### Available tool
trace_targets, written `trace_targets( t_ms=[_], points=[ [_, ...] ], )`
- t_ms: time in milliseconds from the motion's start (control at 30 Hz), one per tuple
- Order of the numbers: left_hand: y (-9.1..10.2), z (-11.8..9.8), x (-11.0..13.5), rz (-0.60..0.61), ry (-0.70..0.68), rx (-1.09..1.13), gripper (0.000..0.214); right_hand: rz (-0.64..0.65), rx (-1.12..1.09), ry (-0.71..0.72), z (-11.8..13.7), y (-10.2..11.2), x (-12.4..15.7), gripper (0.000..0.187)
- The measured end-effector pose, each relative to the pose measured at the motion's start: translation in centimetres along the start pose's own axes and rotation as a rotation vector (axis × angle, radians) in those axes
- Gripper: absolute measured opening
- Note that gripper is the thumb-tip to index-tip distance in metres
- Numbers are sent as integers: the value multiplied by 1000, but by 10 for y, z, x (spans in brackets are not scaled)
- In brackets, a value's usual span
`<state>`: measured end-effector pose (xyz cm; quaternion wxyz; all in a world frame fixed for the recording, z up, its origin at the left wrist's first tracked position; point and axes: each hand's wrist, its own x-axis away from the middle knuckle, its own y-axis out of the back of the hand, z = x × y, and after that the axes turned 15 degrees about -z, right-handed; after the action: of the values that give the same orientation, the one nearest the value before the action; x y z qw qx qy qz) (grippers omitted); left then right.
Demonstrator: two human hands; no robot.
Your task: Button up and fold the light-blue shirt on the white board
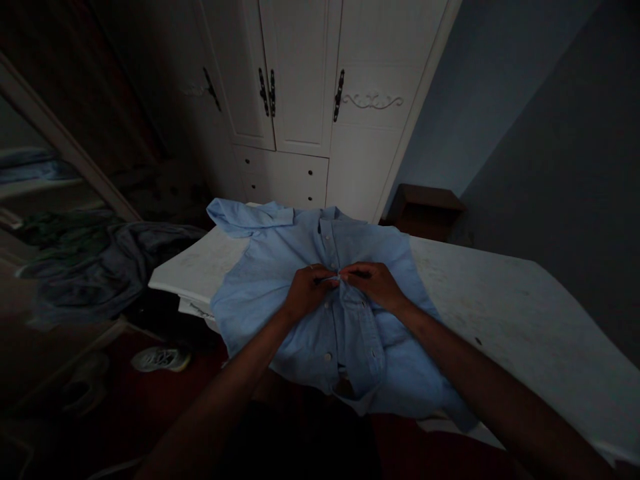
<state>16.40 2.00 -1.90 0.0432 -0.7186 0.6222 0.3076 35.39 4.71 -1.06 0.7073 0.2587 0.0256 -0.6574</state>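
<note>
A light blue button-up shirt [260, 267] lies spread across a white table, its front placket running toward me. My left hand [307, 290] pinches the placket edge near the middle of the shirt. Right beside it, fingertips almost meeting, my right hand [373, 283] grips the other placket edge. Whatever button sits between the fingers is hidden. Below my hands the front hangs apart, with white buttons on the left edge and buttonholes on the folded right edge. Above them the placket edges lie together. One sleeve [250, 217] is folded out at the far left.
The white table [490, 293] stretches to the right, with a small dark spot on it. Behind stands a white wardrobe [300, 80] and a brown wooden stand [430, 207]. At left are heaped clothes [110, 267] and a sneaker [161, 359] on the red floor.
</note>
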Motion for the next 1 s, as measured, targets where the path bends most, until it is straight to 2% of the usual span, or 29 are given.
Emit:
trace_targets(
  t_ms=[100,233,333,533,800,900,1000],
  points=[
    [-1,2,-1,38,58,-23,12,-7,-14,-16,-5,-2,1,20],
    [-3,1,-1,-1,133,-68,24,-17,-33,16,-7,-3,2,19],
    [-3,-2,-1,-13,129,-57,27,-24,-39,44,-6,-3,2,18],
    [-1,-2,-1,-24,119,-6,19,-31,-67,35,-5,-3,2,18],
    [-4,-1,-2,-122,240,161,15,-116,18,39,-14,-4,2,19],
    [-3,-2,-3,-168,257,172,17,-127,-46,-4,-13,-1,0,21],
    [-1,-4,-3,-227,255,141,8,-134,-142,-74,-9,9,-4,21]
  ],
)
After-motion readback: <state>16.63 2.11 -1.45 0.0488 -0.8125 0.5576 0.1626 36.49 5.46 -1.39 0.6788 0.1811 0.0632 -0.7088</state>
